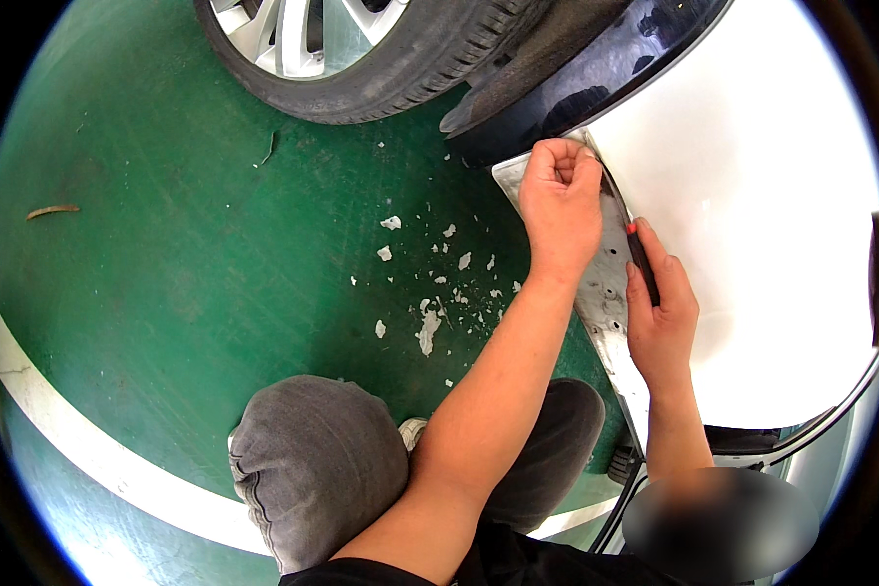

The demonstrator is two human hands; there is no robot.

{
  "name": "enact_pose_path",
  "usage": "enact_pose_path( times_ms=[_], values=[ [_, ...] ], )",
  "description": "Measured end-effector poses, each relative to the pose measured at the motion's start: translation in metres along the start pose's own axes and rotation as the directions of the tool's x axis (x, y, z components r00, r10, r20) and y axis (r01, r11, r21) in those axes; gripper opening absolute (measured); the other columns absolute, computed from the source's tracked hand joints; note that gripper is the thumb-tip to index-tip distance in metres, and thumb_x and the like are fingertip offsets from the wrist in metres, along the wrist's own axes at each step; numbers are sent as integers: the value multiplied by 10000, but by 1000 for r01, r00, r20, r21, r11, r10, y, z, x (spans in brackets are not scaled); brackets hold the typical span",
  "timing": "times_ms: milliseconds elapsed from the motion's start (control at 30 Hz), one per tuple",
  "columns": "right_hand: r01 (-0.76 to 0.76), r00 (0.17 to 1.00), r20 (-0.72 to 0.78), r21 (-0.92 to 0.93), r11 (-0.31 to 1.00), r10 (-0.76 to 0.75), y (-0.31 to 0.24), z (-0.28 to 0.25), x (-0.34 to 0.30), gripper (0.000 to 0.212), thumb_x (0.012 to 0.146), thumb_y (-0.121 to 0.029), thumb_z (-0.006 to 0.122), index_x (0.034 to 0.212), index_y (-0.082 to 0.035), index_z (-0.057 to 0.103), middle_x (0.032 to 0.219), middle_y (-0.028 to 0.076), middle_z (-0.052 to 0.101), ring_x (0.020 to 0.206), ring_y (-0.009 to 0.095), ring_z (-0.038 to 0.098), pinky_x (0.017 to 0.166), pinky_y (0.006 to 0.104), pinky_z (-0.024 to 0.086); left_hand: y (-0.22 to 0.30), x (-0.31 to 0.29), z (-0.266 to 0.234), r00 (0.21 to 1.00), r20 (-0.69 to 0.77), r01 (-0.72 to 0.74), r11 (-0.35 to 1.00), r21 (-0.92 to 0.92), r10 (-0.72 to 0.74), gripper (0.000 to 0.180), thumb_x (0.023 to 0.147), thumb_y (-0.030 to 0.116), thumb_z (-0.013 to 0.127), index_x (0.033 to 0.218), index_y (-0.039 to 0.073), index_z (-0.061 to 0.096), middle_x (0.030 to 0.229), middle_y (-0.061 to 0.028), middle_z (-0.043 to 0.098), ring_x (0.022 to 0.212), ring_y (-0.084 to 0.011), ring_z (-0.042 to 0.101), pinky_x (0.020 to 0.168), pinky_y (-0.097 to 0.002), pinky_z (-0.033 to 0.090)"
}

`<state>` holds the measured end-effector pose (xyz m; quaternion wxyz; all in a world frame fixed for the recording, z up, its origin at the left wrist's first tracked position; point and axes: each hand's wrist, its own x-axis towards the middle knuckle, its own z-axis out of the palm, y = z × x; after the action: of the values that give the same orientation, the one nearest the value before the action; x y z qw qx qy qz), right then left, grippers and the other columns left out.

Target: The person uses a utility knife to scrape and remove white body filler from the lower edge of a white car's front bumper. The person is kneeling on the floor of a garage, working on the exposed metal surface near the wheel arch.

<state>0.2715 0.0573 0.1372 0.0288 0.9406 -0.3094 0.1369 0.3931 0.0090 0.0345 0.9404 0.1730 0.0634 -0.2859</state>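
My right hand is wrapped round a black-handled tool with a red band near its front end. A thin dark line runs from the band toward my left hand; whether it is the tool's shaft or a panel gap, I cannot tell. My left hand is closed, fingertips pinched at the upper end of a scuffed grey-white metal strip dotted with small holes. Whatever is in that pinch is hidden. The strip runs along the lower edge of a white car body panel, beside both hands.
Torn white flakes lie scattered on the green floor. A car wheel and a glossy dark body panel are at the top. My grey-trousered knee is below; a curved brown scrap lies far left.
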Motion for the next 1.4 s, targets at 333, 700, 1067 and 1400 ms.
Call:
enact_pose_path(
  times_ms=[333, 700, 1067, 1400],
  values=[
    [-24, 1000, -2, 19, 1000, 24, 3, 0, -6, 538, 994, 55, 674, 1501, -124, 666, 955, 81, 656, 808, 164, 638, 756, 298, 527, 2, 0, -2, 999, 14, 35, 999, -14, -35, 70, 1042, 68, 687, 1014, 12, 656, 883, -2, 680, 740, -49, 599, 695, -225, 531],
    [63, 998, 8, 11, 998, -63, 10, -4, 5, 517, 983, 42, 696, 1476, -114, 683, 953, 78, 668, 787, 165, 629, 740, 298, 522, -1, -1, -4, 999, 29, 37, 997, -62, -36, 63, 1038, 63, 687, 1016, 10, 658, 882, 2, 669, 748, -53, 585, 696, -226, 508],
    [36, 999, 13, 43, 998, -36, 3, -2, 14, 491, 992, 31, 701, 1464, -102, 694, 1032, 74, 712, 849, 147, 646, 793, 285, 531, 0, -1, -6, 998, 28, 50, 998, -40, -49, 69, 1036, 73, 695, 1015, 17, 662, 867, 12, 657, 758, -57, 577, 697, -231, 490],
    [66, 998, 0, 37, 997, -66, -1, -4, 15, 512, 993, 38, 684, 1484, -108, 677, 1028, 92, 708, 872, 174, 662, 824, 296, 537, 1, -2, -6, 998, 26, 52, 997, -60, -51, 101, 1063, 116, 714, 1036, 24, 682, 906, 2, 696, 766, -69, 606, 715, -244, 513]
  ],
)
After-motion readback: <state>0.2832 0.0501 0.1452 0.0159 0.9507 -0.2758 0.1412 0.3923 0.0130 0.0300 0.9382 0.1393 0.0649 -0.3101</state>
